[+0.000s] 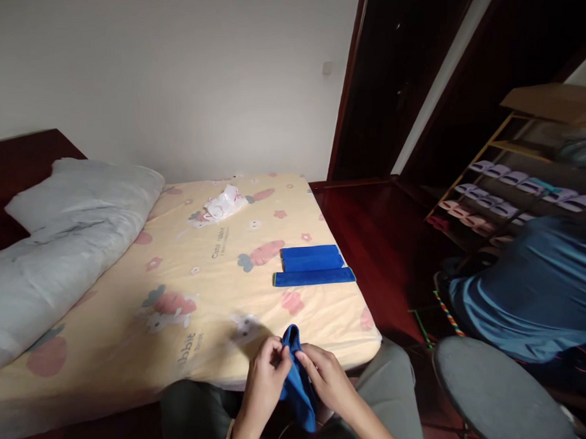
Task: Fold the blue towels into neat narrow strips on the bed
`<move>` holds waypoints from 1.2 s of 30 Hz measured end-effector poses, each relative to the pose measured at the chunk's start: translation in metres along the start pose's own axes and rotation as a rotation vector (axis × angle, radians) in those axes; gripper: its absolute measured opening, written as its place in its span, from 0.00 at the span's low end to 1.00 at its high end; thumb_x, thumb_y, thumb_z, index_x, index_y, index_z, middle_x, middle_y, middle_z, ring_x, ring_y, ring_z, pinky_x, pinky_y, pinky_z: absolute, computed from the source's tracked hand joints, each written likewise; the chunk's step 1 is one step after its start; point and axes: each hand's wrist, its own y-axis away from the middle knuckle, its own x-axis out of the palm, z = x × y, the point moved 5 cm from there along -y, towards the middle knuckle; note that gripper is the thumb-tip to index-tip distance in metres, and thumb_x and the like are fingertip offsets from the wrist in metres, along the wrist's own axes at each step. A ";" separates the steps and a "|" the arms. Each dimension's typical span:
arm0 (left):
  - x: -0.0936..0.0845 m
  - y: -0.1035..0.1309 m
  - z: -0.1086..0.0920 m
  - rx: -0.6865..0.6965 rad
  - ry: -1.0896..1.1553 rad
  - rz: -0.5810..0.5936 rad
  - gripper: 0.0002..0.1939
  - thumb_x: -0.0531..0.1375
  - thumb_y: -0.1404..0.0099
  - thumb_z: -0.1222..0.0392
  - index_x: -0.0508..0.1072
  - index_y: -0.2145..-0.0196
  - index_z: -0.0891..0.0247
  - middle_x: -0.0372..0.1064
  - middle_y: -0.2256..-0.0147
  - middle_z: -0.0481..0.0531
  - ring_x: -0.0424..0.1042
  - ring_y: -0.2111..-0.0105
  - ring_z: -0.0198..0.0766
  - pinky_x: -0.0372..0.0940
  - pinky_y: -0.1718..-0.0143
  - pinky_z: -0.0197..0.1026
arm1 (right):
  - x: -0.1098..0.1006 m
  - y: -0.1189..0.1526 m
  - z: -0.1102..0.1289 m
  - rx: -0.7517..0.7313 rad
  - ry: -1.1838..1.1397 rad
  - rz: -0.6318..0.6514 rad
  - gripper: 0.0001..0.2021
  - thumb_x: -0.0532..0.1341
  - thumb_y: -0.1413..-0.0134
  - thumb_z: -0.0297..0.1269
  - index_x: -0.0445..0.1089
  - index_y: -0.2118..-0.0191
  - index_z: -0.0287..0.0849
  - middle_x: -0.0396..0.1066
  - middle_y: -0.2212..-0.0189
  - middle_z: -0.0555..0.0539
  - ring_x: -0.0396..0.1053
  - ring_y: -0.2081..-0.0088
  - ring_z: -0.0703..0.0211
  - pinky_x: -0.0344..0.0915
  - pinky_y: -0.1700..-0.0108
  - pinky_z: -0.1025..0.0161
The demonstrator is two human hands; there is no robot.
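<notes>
On head cam I've L hand (270, 366) & R hand (328, 376) close together, both pinching a blue cloth (300, 394) btwn them, at the near edge of the bed (336, 315). Folded blue fabric (311, 261) lies beyond; white plastic bag (223, 204) farther back.

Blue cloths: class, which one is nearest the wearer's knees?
The bunched blue cloth pinched by the left hand and the right hand; the other blue pieces lie flat on the bed, farther away.

Bed (218, 294), printed yellow sheet (107, 318); folded blue cloths (312, 262) lie near right edge, crumpled white bag (223, 204) farther back, grey bedding (74, 229) bunched at left.
</notes>
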 end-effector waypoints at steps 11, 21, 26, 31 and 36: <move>-0.053 -0.027 -0.016 0.183 -0.313 -0.017 0.10 0.56 0.37 0.64 0.71 0.58 0.56 0.73 0.65 0.49 0.74 0.65 0.37 0.65 0.62 0.36 | -0.054 -0.024 0.003 0.060 -0.144 -0.078 0.22 0.54 0.32 0.53 0.65 0.71 0.41 0.61 0.75 0.52 0.60 0.71 0.63 0.58 0.67 0.67; -0.122 -0.039 -0.005 0.474 -0.919 0.042 0.12 0.56 0.34 0.60 0.79 0.60 0.54 0.79 0.66 0.51 0.77 0.67 0.39 0.68 0.63 0.35 | -0.108 -0.020 0.004 0.087 0.163 0.324 0.14 0.68 0.45 0.50 0.76 0.65 0.44 0.74 0.70 0.51 0.69 0.69 0.58 0.62 0.67 0.66; -0.161 -0.035 0.012 0.504 -1.019 -0.135 0.12 0.54 0.32 0.59 0.78 0.60 0.57 0.76 0.72 0.51 0.75 0.73 0.38 0.66 0.69 0.35 | -0.128 -0.021 -0.005 0.030 0.396 0.140 0.15 0.60 0.37 0.51 0.79 0.62 0.46 0.77 0.64 0.44 0.74 0.63 0.51 0.65 0.60 0.61; -0.202 -0.012 0.020 0.557 -1.297 -0.305 0.12 0.53 0.29 0.57 0.76 0.57 0.59 0.77 0.69 0.52 0.76 0.68 0.41 0.67 0.64 0.39 | -0.142 -0.004 -0.027 0.138 0.640 0.079 0.23 0.56 0.36 0.57 0.74 0.72 0.45 0.75 0.74 0.46 0.72 0.72 0.53 0.58 0.70 0.63; -0.247 0.010 0.031 0.456 -1.451 -0.543 0.12 0.50 0.27 0.53 0.70 0.63 0.55 0.72 0.72 0.46 0.73 0.69 0.41 0.68 0.66 0.41 | -0.157 0.019 -0.026 0.136 0.541 0.128 0.25 0.55 0.35 0.58 0.68 0.74 0.43 0.70 0.76 0.50 0.66 0.74 0.60 0.58 0.68 0.65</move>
